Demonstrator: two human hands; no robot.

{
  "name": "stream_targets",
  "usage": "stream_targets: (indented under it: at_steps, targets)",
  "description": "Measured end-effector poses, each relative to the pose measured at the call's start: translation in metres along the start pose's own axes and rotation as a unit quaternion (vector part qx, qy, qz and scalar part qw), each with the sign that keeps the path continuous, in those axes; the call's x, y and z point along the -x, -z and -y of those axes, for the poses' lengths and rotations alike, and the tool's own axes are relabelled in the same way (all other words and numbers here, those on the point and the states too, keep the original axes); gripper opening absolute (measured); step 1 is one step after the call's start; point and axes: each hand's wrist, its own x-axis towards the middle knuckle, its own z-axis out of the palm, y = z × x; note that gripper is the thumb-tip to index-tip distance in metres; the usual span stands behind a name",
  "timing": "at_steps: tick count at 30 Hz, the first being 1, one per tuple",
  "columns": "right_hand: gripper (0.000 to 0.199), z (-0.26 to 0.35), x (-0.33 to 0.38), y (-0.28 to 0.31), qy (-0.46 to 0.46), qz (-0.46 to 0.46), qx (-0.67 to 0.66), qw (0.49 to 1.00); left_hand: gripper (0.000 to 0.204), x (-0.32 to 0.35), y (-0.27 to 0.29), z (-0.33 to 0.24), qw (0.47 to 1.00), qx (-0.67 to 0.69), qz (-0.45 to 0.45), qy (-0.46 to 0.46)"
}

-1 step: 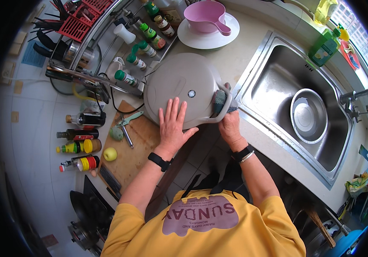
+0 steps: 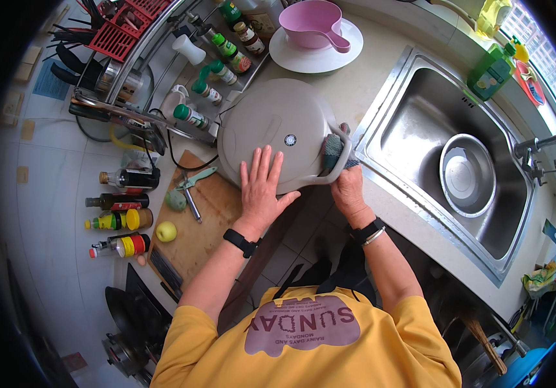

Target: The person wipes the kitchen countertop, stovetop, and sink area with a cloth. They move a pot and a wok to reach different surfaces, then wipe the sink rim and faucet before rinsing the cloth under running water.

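Observation:
A round beige-grey lidded appliance (image 2: 271, 123), which looks like an electric griddle, lies shut on the counter with a loop handle (image 2: 341, 158) at its right. My left hand (image 2: 262, 191) rests flat on the near part of its lid, fingers spread. At the handle, my right hand (image 2: 350, 194) is closed on a dark checked cloth (image 2: 331, 152). Part of the cloth shows inside the handle loop, and more sticks out above my fist. My right fingertips are mostly hidden.
Left of the griddle, a wooden cutting board (image 2: 216, 207) carries a green-handled peeler (image 2: 191, 187) and a yellow-green apple (image 2: 166, 231). Seasoning bottles (image 2: 191, 116) stand close behind. A pink ladle-shaped bowl (image 2: 310, 24) sits on a white plate (image 2: 349, 55). The sink (image 2: 414, 123) holds a metal basin (image 2: 446, 171).

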Motion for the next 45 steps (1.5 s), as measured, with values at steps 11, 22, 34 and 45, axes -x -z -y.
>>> stream_targets:
  at_steps: [11, 22, 34, 45]
  targets:
    - [0.034, -0.002, 0.012, 0.015, 0.202, -0.009, 0.181, 0.962, 0.095, 0.008, 0.004, 0.008, 1.000, -0.005, 0.012, -0.023]
    - [0.040, 0.007, 0.026, 0.002, 0.103, 0.005, 0.106, 0.989, 0.096, 0.009, -0.003, 0.010, 1.000, -0.018, -0.004, -0.023]
    - [0.059, 0.032, 0.073, 0.049, -0.130, 0.002, -0.035, 0.991, 0.102, -0.011, -0.007, -0.053, 0.995, 0.056, -0.065, -0.053]
    - [0.032, 0.095, 0.003, 0.037, 0.219, 0.056, 0.268, 0.937, 0.090, -0.012, -0.029, -0.022, 0.996, -0.069, -0.057, -0.016]
